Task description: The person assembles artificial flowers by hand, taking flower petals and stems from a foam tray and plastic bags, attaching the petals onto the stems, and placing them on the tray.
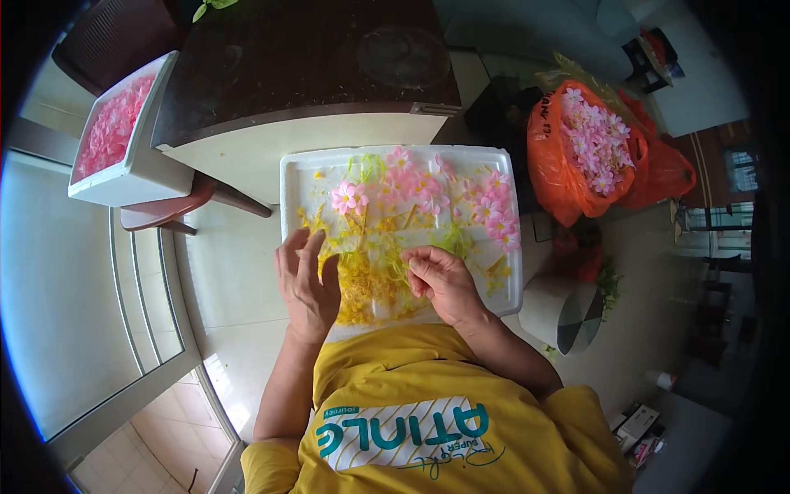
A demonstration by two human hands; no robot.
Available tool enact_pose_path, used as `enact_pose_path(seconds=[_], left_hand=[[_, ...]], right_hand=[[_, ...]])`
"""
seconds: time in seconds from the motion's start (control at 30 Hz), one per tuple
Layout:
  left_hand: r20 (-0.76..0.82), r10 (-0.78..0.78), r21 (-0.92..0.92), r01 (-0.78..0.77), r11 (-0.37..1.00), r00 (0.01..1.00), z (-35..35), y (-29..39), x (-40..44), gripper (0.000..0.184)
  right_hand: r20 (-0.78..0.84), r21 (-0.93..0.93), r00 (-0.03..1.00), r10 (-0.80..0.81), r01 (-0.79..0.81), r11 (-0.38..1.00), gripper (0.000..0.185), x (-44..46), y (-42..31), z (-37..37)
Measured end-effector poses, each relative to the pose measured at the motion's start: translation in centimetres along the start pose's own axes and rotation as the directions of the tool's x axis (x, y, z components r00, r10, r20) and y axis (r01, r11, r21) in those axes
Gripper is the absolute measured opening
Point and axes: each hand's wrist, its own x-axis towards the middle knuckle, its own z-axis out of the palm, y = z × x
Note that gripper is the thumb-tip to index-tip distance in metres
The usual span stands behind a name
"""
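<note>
A white foam tray (516, 272) lies in front of my body. Pink flowers (350, 198) are spread along its far side and right side. Yellow pieces (358, 288) cover the near left part, with light green pieces (453, 240) around the middle. My left hand (307, 284) is over the tray's left edge, its fingers apart and nothing seen between them. My right hand (440, 281) is over the tray's middle, thumb and fingers pinched together on a thin green piece (401, 265).
A dark-topped table (304, 66) stands beyond the tray. At the left, a white foam box (123, 177) of pink petals rests on a chair (169, 210). A red bag (547, 173) of pink flowers is at the right, near a grey-and-white round container (551, 309).
</note>
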Motion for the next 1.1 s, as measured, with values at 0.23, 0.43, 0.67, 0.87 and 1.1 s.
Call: enact_pose_path(seconds=[0.23,0.43,0.67,0.87,1.1], left_hand=[[0.521,-0.158,-0.547,0.470,0.693,0.839,0.8,4.4,-0.9,0.040],[0.684,-0.285,-0.569,0.735,0.368,0.672,1.4,2.8,-2.2,0.033],[0.419,-0.219,-0.462,0.415,0.784,0.881,-0.4,-0.1,-2.5,0.026],[0.443,-0.050,0.195,-0.042,0.980,0.895,-1.0,2.5,-0.8,0.020],[0.323,0.061,-0.016,-0.059,0.998,0.944,6.9,5.1,5.7,0.020]], right_hand=[[0.070,0.420,0.995,0.077,-0.100,0.902,0.015,-0.2,-1.0,1.1],[0.062,0.256,0.998,0.018,-0.034,0.966,0.017,-1.4,-0.9,-0.6],[-0.040,0.359,0.999,0.015,0.001,0.933,0.020,-1.9,-1.1,-1.9],[-0.088,-0.270,0.967,-0.237,0.206,0.941,0.021,-2.1,-1.8,-2.3],[-0.095,-0.371,0.962,-0.254,0.203,0.906,0.023,-2.6,-2.2,-1.8]])
